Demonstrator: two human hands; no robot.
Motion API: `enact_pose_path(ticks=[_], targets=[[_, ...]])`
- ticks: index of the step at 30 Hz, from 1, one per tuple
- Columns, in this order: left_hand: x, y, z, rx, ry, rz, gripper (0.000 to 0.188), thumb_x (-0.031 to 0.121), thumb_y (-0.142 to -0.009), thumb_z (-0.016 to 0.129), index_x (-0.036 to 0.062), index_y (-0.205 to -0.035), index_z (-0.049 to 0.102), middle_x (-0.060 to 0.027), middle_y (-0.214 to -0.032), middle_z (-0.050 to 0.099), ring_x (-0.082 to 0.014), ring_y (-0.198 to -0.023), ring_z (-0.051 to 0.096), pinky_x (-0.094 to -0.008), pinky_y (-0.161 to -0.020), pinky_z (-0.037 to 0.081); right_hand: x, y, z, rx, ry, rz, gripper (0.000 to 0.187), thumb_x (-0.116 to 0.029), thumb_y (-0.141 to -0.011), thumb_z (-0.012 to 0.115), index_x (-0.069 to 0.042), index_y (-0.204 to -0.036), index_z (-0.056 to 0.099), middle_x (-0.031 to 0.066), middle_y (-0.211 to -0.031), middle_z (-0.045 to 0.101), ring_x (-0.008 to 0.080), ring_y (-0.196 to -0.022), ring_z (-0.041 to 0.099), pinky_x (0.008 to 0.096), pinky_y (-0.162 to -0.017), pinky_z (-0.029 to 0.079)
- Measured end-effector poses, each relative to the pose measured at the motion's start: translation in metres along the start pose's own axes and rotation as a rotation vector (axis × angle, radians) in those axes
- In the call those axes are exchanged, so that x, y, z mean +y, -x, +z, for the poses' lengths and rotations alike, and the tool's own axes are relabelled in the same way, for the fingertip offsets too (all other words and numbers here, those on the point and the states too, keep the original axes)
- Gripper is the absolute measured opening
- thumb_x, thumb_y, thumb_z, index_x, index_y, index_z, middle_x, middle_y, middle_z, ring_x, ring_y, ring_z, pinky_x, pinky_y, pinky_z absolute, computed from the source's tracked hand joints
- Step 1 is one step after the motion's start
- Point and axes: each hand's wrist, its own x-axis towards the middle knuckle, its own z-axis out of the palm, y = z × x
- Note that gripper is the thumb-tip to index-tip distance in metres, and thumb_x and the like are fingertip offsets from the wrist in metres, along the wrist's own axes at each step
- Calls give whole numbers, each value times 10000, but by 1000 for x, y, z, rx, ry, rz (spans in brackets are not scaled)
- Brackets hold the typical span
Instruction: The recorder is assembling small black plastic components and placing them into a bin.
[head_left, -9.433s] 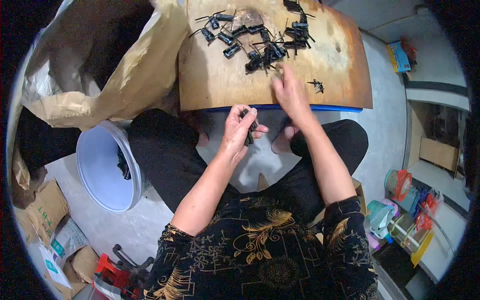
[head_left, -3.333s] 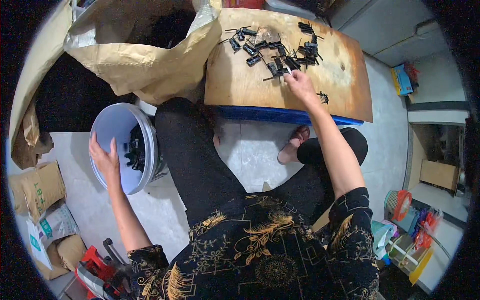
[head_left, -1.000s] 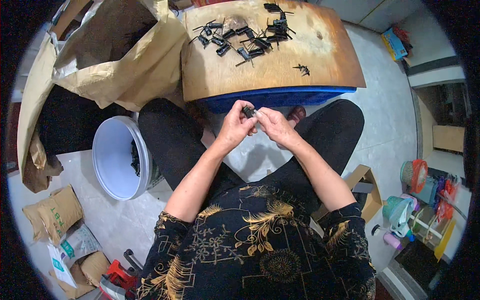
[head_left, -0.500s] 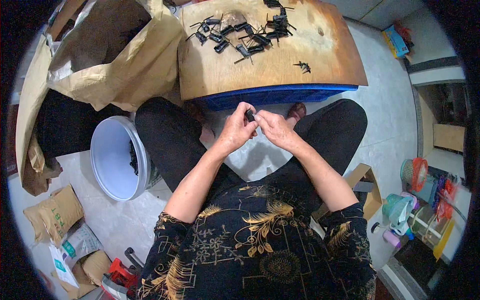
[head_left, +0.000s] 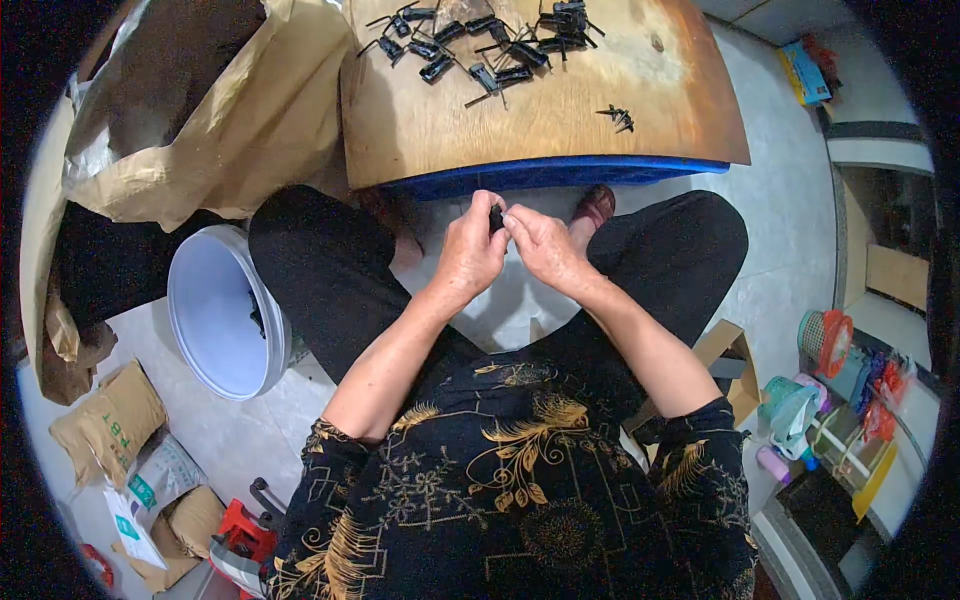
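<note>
Between my knees, just short of the wooden board (head_left: 560, 130), my two hands meet around a small black plastic part (head_left: 496, 218). My left hand (head_left: 472, 248) is closed on it, the part showing between thumb and fingers. Fingertips of my right hand (head_left: 540, 242) pinch at its right side; they hide whatever small piece they may hold. On the board, toward the far side, lie several black plastic parts (head_left: 480, 76) with thin prongs sticking out. A little heap of thin black pieces (head_left: 618, 119) lies apart from them, farther right.
A blue crate (head_left: 560, 172) supports the board. Left of my knee, a white bucket (head_left: 215, 320) leans with black pieces inside. Behind it stands a big open brown paper sack (head_left: 230, 120). Cardboard (head_left: 745, 375) and plastic baskets (head_left: 812, 335) are at right; packed bags (head_left: 110, 420) lie lower left.
My view has shifted slightly, so the board sits higher in the picture. Both hands stay together on the black part, with the left hand turned a little more upright.
</note>
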Motion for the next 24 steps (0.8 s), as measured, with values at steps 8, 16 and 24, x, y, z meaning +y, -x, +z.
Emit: enact_pose_path(ticks=[8,16,24], targets=[[8,-17,-8,77,592,-174,188,66,-821,545,75,-985,452,-46,-748,581,-90,-585,532,-238,-465,402,4,-11,-2,90,-376,80,246,-279,-942,421,-57,-929,526,-32,-607,461,45,-428,358,180,-378,289],[22,-10,-24,-120,1216,-375,306,71,-878,475,79,-1180,427,-82,-842,590,-141,-609,579,-211,-512,467,-17,-4,-28,-40,-676,298,197,-259,-913,492,-68,-915,541,-9,-690,542,26,-427,404,167,-353,262],[25,-1,-27,-462,1173,-288,331,177,-865,552,82,-1174,478,-73,-853,555,-108,-576,507,-186,-480,401,-11,3,-35,-110,-874,224,241,-310,-865,576,-95,-956,514,-35,-642,494,10,-417,354,155,-351,219]])
